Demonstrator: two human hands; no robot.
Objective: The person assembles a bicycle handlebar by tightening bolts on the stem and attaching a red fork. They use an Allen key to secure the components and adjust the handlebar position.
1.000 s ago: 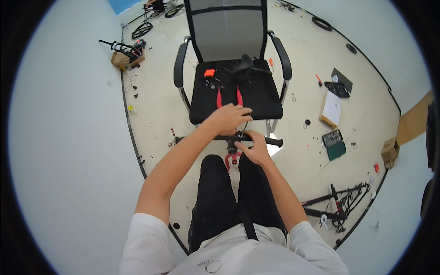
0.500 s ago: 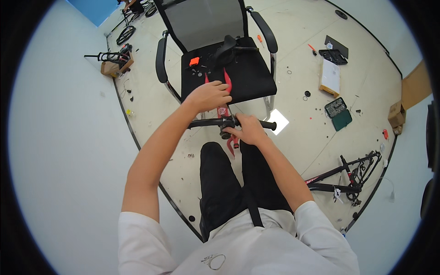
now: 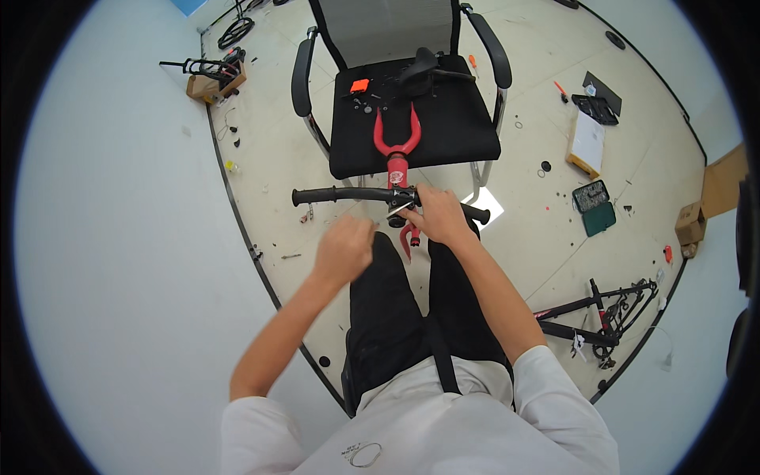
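A red bicycle fork [image 3: 404,142] leans with its prongs on the black chair seat, its head tube pointing toward me. A black handlebar [image 3: 360,193] crosses it, clamped by the black stem [image 3: 403,198]. My right hand [image 3: 440,215] wraps round the stem and bar from the right, thumb at the clamp. Left of the stem, my left hand [image 3: 345,249] is closed on a thin silver hex key [image 3: 399,210], which reaches to the stem. The fingertips of the left hand are partly hidden and slightly blurred. A red frame part [image 3: 415,237] shows below the stem, between my knees.
On the chair seat [image 3: 356,150] lie a black saddle [image 3: 419,73], an orange box [image 3: 360,86] and small parts. At right on the floor are a green case [image 3: 595,214], a white box [image 3: 587,141] and a black bicycle frame [image 3: 582,317]. A carton [image 3: 207,87] stands far left.
My left hand has come back from over the fork toward me and to the left, turning the silver key. The right hand stays at the stem. The view has shifted slightly.
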